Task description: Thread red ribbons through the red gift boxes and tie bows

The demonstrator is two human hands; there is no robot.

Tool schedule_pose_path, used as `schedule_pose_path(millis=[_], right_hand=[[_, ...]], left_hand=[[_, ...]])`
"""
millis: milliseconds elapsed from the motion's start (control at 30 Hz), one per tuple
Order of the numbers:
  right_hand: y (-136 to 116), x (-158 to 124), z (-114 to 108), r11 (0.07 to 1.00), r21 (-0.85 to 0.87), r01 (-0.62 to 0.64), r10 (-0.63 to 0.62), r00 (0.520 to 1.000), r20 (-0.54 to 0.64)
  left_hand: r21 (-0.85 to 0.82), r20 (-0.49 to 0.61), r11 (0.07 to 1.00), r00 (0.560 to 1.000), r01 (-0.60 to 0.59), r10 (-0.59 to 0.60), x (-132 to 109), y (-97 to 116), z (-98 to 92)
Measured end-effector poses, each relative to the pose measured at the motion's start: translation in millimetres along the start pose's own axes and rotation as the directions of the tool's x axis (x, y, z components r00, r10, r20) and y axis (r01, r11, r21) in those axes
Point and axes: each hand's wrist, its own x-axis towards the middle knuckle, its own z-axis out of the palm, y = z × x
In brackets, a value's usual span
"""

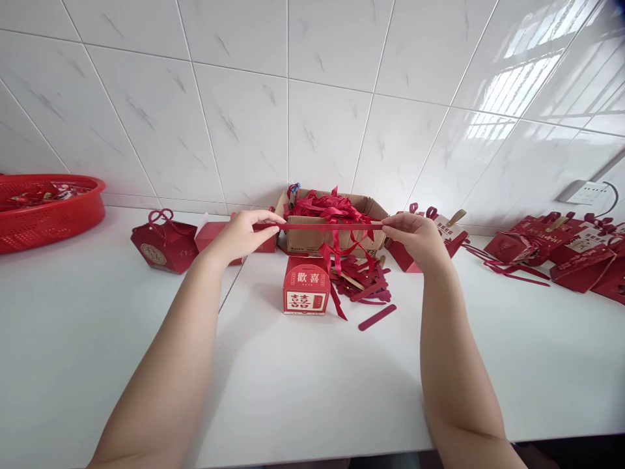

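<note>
A narrow red ribbon [332,227] is stretched level between my two hands, above the table. My left hand [251,233] pinches its left end between thumb and fingers. The right end is pinched the same way by my right hand [409,231]. Below the ribbon stands a small red and white gift box [306,290] with Chinese characters on its front. Behind it, a cardboard box [305,242] holds a tangle of red ribbons [325,205], some hanging over its front edge.
Right of the gift box lie a heap of dark red strips [359,279] and a single strip [377,317]. Red gift boxes stand at the left [166,244] and far right [581,244]. A red plastic basket [83,212] is at the far left. A tiled wall [332,137] closes the back.
</note>
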Motion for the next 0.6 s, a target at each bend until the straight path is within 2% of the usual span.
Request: schedule_pose_path(millis=[100, 133, 300, 433, 600], right_hand=[[6.9, 4.0, -0.2, 0.999, 0.051, -0.015, 0.017, 0.999, -0.041], [9.2, 5.3, -0.2, 0.997, 0.068, -0.024, 0.027, 0.998, -0.052], [19.2, 10.3, 2.6, 0.986, 0.157, -0.061, 0.081, 0.990, -0.120], [27.8, 13.8, 5.5, 0.977, 0.204, -0.067, 0.098, 0.984, -0.147], [36.8, 17.8, 6.5, 0.958, 0.264, -0.111, 0.152, 0.978, -0.141]], left_hand=[[0.096, 0.008, 0.995, 1.000, -0.031, 0.030, 2.4, -4.9, -3.9], [0.091, -0.038, 0.996, 0.999, -0.015, 0.018, 3.7, -7.4, -4.5], [-0.147, -0.205, 0.989, 0.977, 0.020, -0.051, 11.2, -19.6, -1.9], [-0.320, -0.225, 0.946, 0.965, 0.055, -0.132, 15.6, -25.1, 0.3], [-0.336, -0.238, 0.938, 0.955, 0.089, -0.176, 18.6, -30.1, 0.8]])
